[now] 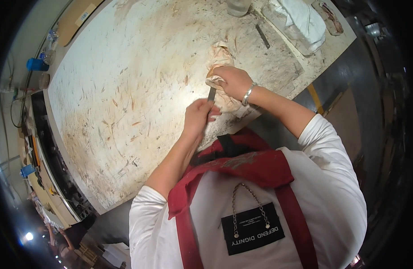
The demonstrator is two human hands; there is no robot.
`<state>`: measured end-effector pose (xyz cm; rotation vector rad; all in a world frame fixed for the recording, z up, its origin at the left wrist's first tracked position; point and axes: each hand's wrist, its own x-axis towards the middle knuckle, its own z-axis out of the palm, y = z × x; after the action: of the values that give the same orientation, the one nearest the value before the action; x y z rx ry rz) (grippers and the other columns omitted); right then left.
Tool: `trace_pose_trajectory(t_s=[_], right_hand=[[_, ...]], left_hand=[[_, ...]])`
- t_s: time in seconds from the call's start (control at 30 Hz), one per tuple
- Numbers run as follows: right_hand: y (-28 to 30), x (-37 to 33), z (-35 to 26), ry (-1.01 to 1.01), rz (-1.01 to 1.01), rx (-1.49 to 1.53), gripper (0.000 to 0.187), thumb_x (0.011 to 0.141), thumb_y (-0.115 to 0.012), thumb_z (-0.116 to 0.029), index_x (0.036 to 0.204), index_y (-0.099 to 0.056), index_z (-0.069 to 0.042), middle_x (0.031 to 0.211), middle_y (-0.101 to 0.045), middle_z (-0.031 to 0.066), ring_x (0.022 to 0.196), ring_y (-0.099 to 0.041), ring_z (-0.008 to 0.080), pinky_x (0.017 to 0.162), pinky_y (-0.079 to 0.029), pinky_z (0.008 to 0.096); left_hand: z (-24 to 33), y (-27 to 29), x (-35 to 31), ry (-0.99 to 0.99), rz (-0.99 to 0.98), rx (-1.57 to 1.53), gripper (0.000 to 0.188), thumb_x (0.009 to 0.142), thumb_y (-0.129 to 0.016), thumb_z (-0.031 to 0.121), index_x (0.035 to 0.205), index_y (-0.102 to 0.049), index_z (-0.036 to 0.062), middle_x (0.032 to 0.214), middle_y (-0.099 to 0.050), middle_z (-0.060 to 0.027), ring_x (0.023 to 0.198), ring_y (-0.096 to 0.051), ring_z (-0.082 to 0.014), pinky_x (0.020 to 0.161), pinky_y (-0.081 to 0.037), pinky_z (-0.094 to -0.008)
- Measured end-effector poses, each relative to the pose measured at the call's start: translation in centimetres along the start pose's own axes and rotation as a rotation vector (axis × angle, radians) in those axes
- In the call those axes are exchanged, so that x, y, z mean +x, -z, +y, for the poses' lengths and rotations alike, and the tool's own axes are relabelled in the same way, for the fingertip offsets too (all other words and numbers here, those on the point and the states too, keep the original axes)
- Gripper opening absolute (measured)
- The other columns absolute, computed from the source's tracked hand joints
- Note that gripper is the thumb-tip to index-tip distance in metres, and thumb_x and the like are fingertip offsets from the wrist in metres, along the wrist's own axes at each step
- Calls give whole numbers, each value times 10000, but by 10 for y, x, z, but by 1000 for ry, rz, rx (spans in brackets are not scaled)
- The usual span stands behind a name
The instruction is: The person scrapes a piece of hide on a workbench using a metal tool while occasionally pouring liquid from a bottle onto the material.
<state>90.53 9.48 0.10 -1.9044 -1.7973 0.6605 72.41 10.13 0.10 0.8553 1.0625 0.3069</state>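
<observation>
My left hand [199, 117] is closed around the lower end of a narrow dark flat metal strip [211, 94], which points away from me. Whether it is a blade or a scraper cannot be made out. Over its far end, my right hand [234, 81] presses a folded bit of a stained, pale cloth [221, 54]. The crumpled cloth lies on the worktable [139, 80], spreading out beyond and below my right hand. My right fingers are bent around the fold, partly hiding the strip's tip.
Beyond my right hand, a second dark strip [262, 36] lies on the table. A clear tub [285, 26] with white cloth [305, 22] stands at the far right, near a translucent cup [238, 6]. Cardboard [76, 20] and a blue container [37, 64] are at the far left.
</observation>
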Motion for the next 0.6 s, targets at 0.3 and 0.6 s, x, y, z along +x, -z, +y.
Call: trace_pose_trajectory(t_s=[0.3,0.6], right_hand=[[-7,-10,9,-131,-31,695,393,818,-609,-289,1088,-561,-8,948,-628,139,881,-590,202,795,-439,295],[34,-10,20,-39,-139,223,580,779,-637,-355,1196,-485,19,1107,-557,206,1048,-543,283,871,-426,316]], left_hand=[[36,18,-39,-221,88,35,133,912,-495,161,947,-517,35,733,-628,-67,617,-585,-102,520,-407,-192],[8,13,1,-28,29,69,140,927,-456,187,887,-468,54,715,-632,-89,607,-608,-132,525,-420,-218]])
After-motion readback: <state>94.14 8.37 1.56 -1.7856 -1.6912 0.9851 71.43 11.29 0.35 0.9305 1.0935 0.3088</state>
